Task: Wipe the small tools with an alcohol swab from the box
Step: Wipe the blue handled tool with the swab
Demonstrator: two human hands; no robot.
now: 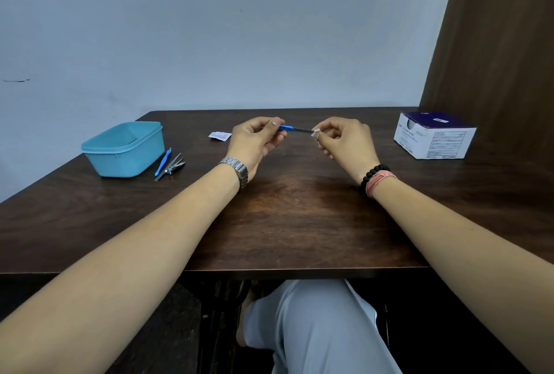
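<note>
You face a dark wooden table (293, 218) set against a pale blue-grey wall (209, 29) — a brown wood-grain panel (494, 38) rises at its right, and a light blue plastic tub (124, 149) sits open at far left.

dark wood table (293, 218), plastic tub (124, 149)

- A plain pale blue-grey wall (227, 29) is seen from 9 to 1 o'clock, evenly lit; a small dark smudge (16, 80) is noted at 9 o'clock.
- A dark brown wood-grain panel (494, 29) is set at 2 o'clock.
- A dark wooden table (299, 218) occupies the centre.
- Shadowed floor is found underneath at 6 o'clock.
</note>
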